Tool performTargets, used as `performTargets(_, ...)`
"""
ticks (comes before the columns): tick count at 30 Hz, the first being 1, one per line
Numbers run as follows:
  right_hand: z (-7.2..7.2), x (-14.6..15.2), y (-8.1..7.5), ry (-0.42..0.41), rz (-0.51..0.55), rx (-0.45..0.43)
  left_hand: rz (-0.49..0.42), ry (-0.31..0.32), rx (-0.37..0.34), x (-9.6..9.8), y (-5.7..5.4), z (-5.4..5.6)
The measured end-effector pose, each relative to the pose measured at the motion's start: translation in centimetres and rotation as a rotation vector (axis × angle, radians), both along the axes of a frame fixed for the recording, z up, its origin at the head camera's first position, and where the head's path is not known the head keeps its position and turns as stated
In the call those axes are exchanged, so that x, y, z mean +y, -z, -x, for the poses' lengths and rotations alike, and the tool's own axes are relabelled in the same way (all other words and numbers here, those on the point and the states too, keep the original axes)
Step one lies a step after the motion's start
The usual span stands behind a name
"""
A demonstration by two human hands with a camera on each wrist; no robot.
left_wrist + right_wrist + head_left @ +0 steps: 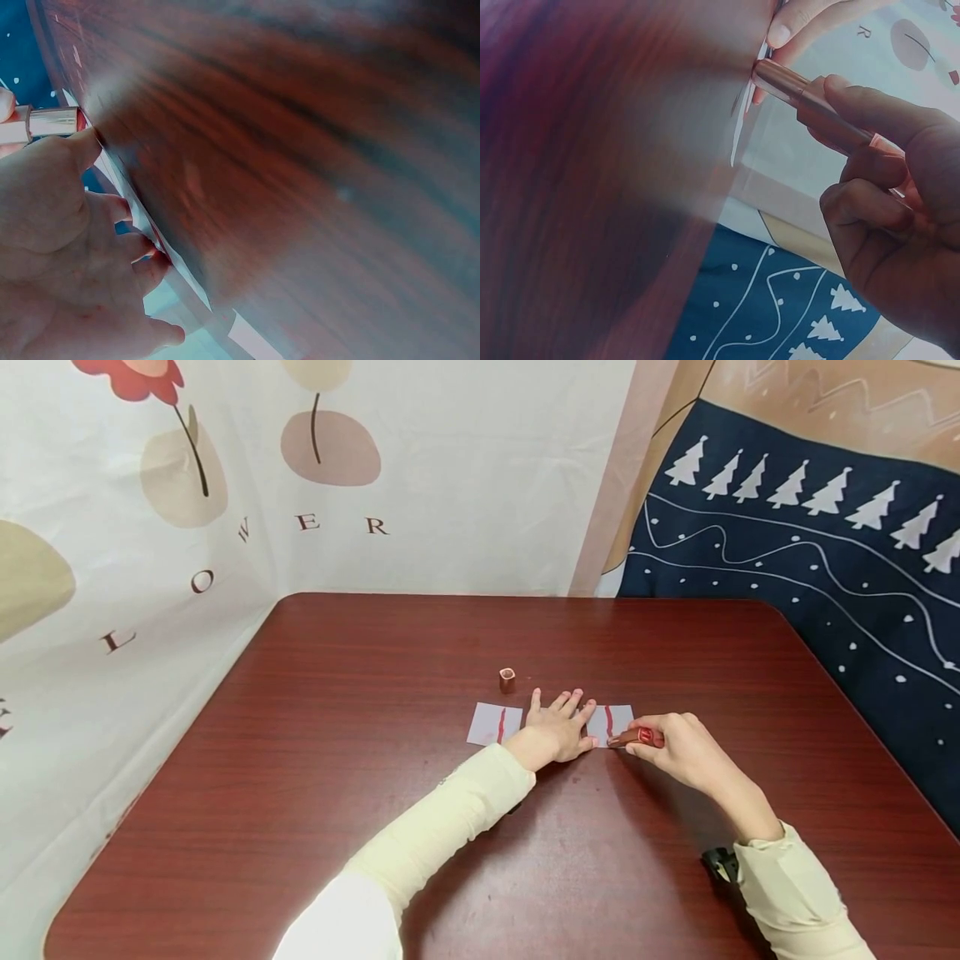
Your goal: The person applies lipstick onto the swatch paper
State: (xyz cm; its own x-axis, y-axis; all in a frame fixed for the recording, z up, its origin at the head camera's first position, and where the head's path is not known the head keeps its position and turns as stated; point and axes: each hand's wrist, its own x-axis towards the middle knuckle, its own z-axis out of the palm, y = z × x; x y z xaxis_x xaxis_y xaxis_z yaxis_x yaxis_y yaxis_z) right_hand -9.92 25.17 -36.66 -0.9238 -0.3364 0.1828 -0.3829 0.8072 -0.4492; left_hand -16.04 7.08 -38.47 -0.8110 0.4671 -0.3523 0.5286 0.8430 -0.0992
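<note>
My right hand [686,752] pinches a lipstick [636,738] in a shiny copper-brown case. Its tip meets the lower end of a wavy red line [609,718] on the right white paper [623,718]. In the right wrist view, thumb and curled fingers grip the case [832,120]. Spread over the middle of the papers lies my left hand [553,734], its thumb by the right paper's edge. Farther left, another white paper [483,724] bears a red stroke [502,725]. What is under the left palm is mostly hidden.
A small brown lipstick cap [507,680] stands upright behind the papers on the dark red wooden table [337,735]. Light printed cloth [465,510] hangs behind the table, with dark blue cloth [750,543] on the right.
</note>
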Motion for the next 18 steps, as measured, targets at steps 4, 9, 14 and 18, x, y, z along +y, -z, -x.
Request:
performTargets(4, 0.0, 0.05, -0.05, 0.006, 0.009, -0.012, -0.001, 0.0, 0.001, 0.04, -0.03, -0.03)
performTargets(9, 0.0, 0.04, -0.03, -0.004, 0.0, 0.003, -0.006, -0.001, 0.003, 0.06, 0.01, 0.0)
performTargets(14, -0.11, 0.07, -0.01, -0.008, -0.004, 0.006, -0.007, 0.0, 0.002, 0.06, -0.01, -0.1)
performTargets(18, -0.06, 0.1, 0.1, 0.001, 0.017, 0.018, -0.001, 0.002, 0.003, 0.05, 0.05, -0.07)
